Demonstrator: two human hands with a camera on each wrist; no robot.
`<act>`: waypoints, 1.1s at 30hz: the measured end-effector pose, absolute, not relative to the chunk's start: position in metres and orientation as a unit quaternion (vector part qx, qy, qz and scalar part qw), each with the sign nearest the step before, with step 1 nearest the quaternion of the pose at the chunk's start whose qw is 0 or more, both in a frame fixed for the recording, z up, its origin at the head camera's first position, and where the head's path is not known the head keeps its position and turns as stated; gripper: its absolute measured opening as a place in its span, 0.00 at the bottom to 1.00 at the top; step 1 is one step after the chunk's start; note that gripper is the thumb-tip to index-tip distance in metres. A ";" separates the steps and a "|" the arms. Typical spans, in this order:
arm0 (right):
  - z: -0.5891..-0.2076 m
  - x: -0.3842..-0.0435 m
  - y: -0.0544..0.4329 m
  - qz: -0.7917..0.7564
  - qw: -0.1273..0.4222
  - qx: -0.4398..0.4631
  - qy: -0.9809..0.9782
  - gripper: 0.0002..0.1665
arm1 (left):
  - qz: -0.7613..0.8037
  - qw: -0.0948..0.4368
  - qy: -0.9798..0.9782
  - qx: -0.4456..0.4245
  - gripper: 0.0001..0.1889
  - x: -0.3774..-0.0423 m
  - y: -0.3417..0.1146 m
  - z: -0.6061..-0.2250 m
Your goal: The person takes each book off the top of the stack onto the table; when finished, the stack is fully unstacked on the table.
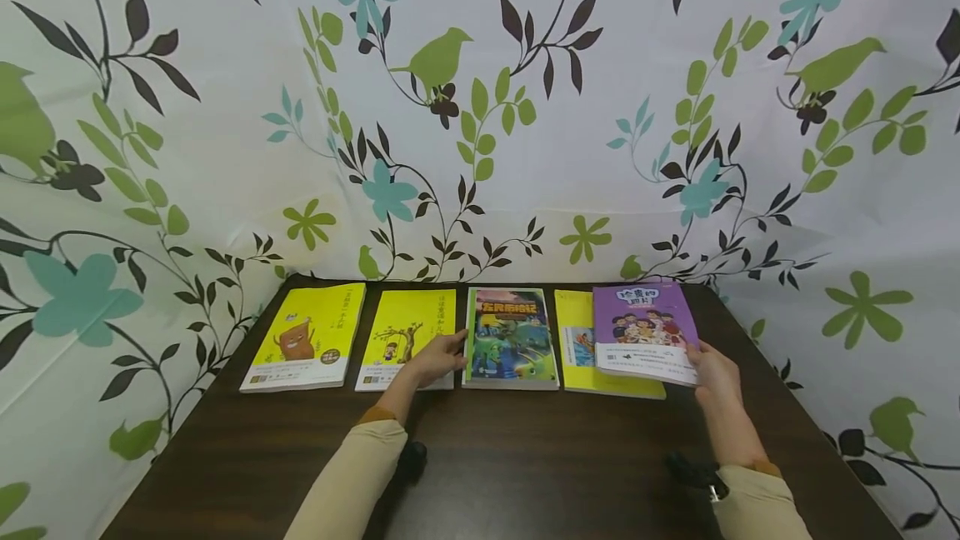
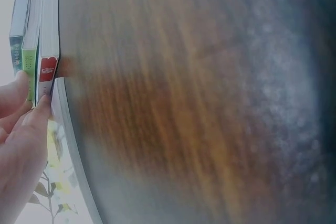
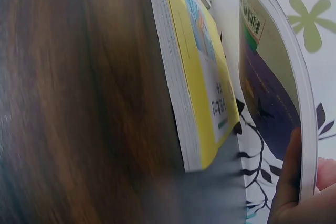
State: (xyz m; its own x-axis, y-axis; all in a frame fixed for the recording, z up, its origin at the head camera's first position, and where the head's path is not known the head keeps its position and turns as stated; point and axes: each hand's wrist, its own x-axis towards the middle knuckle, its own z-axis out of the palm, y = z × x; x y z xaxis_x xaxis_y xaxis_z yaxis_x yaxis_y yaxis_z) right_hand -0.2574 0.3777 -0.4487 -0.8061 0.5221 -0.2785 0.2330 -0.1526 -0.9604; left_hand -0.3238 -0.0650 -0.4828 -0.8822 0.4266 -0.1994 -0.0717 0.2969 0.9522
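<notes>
My right hand (image 1: 717, 377) grips the lower right edge of a purple picture-covered book (image 1: 645, 332). In the right wrist view, that book (image 3: 278, 77) is lifted above a yellow book (image 3: 202, 77) on the table, with fingers on its underside. The purple book partly hides the yellow cover in the head view. My left hand (image 1: 437, 359) touches the left side of a book with a green border and a colourful jungle cover (image 1: 512, 336). The left wrist view shows it is a small stack, with a red-marked spine (image 2: 47, 69) lowest; thumb and fingertips rest against the spines.
Two yellow books with white lower bands, one with a brown cartoon figure (image 1: 300, 336) and one with a tree (image 1: 408, 327), lie at the left. All stand along the back of a dark wooden table (image 1: 525, 465). A leaf-patterned cloth (image 1: 480, 232) hangs behind.
</notes>
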 end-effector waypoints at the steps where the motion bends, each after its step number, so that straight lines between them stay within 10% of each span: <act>1: -0.449 -0.257 0.380 0.702 0.103 -0.297 -0.639 0.32 | 0.581 0.214 0.777 0.114 0.34 -0.324 -0.065 -0.483; 33: -0.458 -0.257 0.456 0.635 0.061 -0.343 -0.690 0.39 | 0.587 0.219 0.770 0.122 0.35 -0.321 -0.067 -0.482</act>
